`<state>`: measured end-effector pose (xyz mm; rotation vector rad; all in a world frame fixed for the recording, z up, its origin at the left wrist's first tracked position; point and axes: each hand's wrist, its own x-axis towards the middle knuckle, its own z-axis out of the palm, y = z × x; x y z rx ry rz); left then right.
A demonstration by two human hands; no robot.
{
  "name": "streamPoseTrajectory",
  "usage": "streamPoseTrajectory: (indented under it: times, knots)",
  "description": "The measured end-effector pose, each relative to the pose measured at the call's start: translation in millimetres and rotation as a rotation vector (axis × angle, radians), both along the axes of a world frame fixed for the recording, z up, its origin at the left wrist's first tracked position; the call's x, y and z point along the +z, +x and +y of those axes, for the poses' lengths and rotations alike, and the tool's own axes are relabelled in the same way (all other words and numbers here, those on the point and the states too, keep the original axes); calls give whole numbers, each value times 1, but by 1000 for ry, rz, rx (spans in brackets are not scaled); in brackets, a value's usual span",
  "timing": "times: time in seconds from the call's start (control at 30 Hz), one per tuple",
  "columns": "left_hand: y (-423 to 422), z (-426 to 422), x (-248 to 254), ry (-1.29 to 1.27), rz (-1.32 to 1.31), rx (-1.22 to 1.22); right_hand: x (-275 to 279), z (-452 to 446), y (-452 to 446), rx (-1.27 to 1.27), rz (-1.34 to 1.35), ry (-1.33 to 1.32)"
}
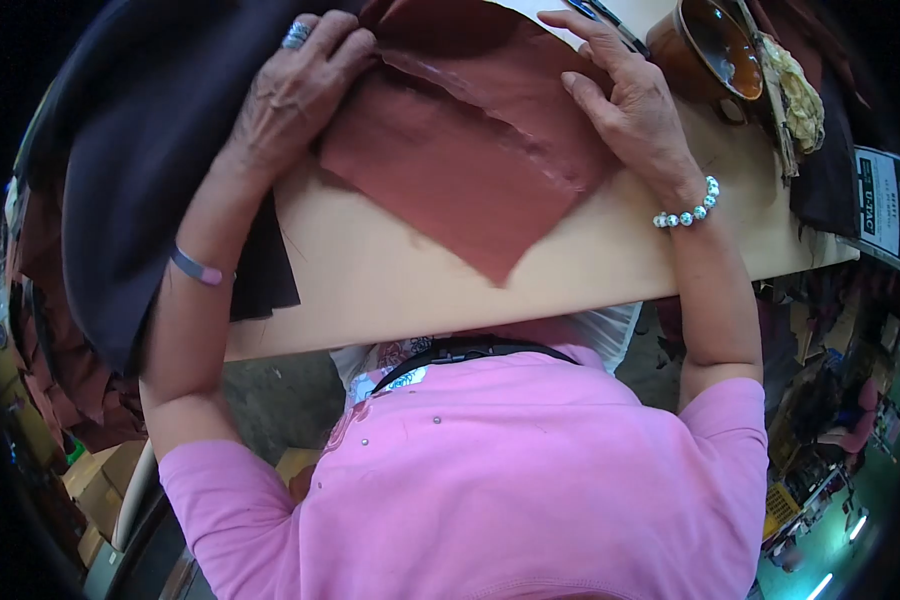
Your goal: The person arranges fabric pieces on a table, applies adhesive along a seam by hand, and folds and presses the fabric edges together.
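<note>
A reddish-brown, leather-like sheet [450, 190] lies on the pale work table with one corner pointing toward me. A shiny, wet-looking streak runs slantwise across it along a raised edge or fold. My left hand [300, 95], with a ring on one finger, has its fingers curled closed on the sheet's upper left edge. At the sheet's right side is my right hand [635, 105], its fingers apart and the thumb over the sheet. Whether its fingertips press on the sheet, I cannot tell. Dark cloth-like material [150, 180] drapes beside and under my left forearm.
A brown glazed pot [705, 50] with a handle stands at the back right, beside pens [615, 22] and a crumpled yellowish wad [795, 100]. The table [370, 290] ends just before my body. Stacked brown pieces [65, 360] are at far left; a printed package [882, 205] is at right.
</note>
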<state>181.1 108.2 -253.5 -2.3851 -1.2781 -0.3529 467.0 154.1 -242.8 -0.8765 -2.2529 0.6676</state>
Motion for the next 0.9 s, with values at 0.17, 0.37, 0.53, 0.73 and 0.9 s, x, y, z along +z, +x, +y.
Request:
streamPoseTrajectory:
  times: [0.17, 0.37, 0.53, 0.73, 0.9]
  knots:
    - [-9, 23, 13, -91, -65, -46, 14, -5, -1, -80, -160, -114]
    - [62, -15, 21, -118, -202, -237, 9, -4, -2, -63, -134, -82]
    - [96, -32, -8, -262, -343, -367, -13, -1, 11, -64, -37, -103]
    - [100, -32, -10, -300, -525, -323, -15, -1, 17, 53, -9, 26]
    - [97, -34, -12, -303, -426, -406, -15, 2, 21, -5, -50, -166]
